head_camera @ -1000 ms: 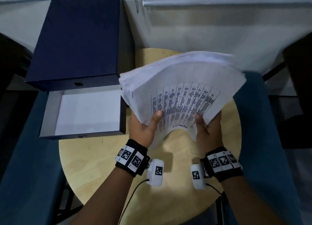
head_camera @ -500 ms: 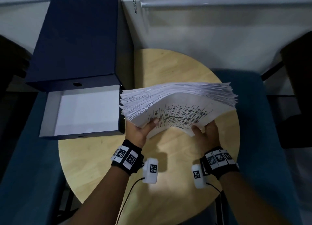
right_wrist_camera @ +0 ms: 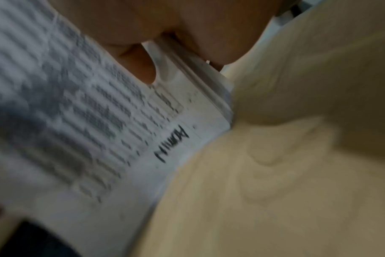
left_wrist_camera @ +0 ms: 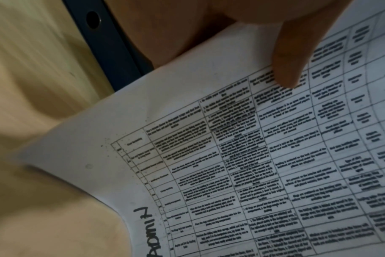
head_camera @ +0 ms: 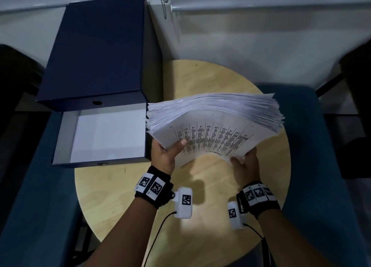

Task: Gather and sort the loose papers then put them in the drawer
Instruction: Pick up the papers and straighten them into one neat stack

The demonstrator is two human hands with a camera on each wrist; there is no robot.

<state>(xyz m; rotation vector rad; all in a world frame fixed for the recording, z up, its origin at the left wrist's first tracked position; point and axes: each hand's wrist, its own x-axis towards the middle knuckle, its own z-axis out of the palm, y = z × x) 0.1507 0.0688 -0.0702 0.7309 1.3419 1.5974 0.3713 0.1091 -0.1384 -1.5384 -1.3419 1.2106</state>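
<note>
You've got the whole stack of papers [head_camera: 216, 124] up off the round wooden table [head_camera: 128, 196], held in both hands over the middle of it, a bit toward the left edge where the drawer [head_camera: 104, 134] sits. Your left hand [head_camera: 163, 156] grips the near left corner of the stack, thumb [left_wrist_camera: 290, 60] pressed flat on the top sheet and the rest of the fingers tucked underneath where you can't see them. Your right hand [head_camera: 246, 166] pinches the near right corner, thumb [right_wrist_camera: 141, 67] on top, edges of the sheets squeezed between it and the fingers below. The stack bows upward in the middle and the far edges fan out unevenly, so it's not squared up. The top sheet is a printed table with a handwritten word near the bottom edge; it looks like "ADMIN", but the right wrist view is blurry. The drawer is pulled open at the table's left edge, hanging partly over a blue seat [head_camera: 30, 196], and its white bottom shows. The stack's left edge is just beside the drawer's right wall, can't tell if they touch. Behind the drawer is the dark blue box [head_camera: 96, 52] it slides out of, standing against the wall. A bead chain [head_camera: 163, 0] hangs down near the box's far right corner.
</note>
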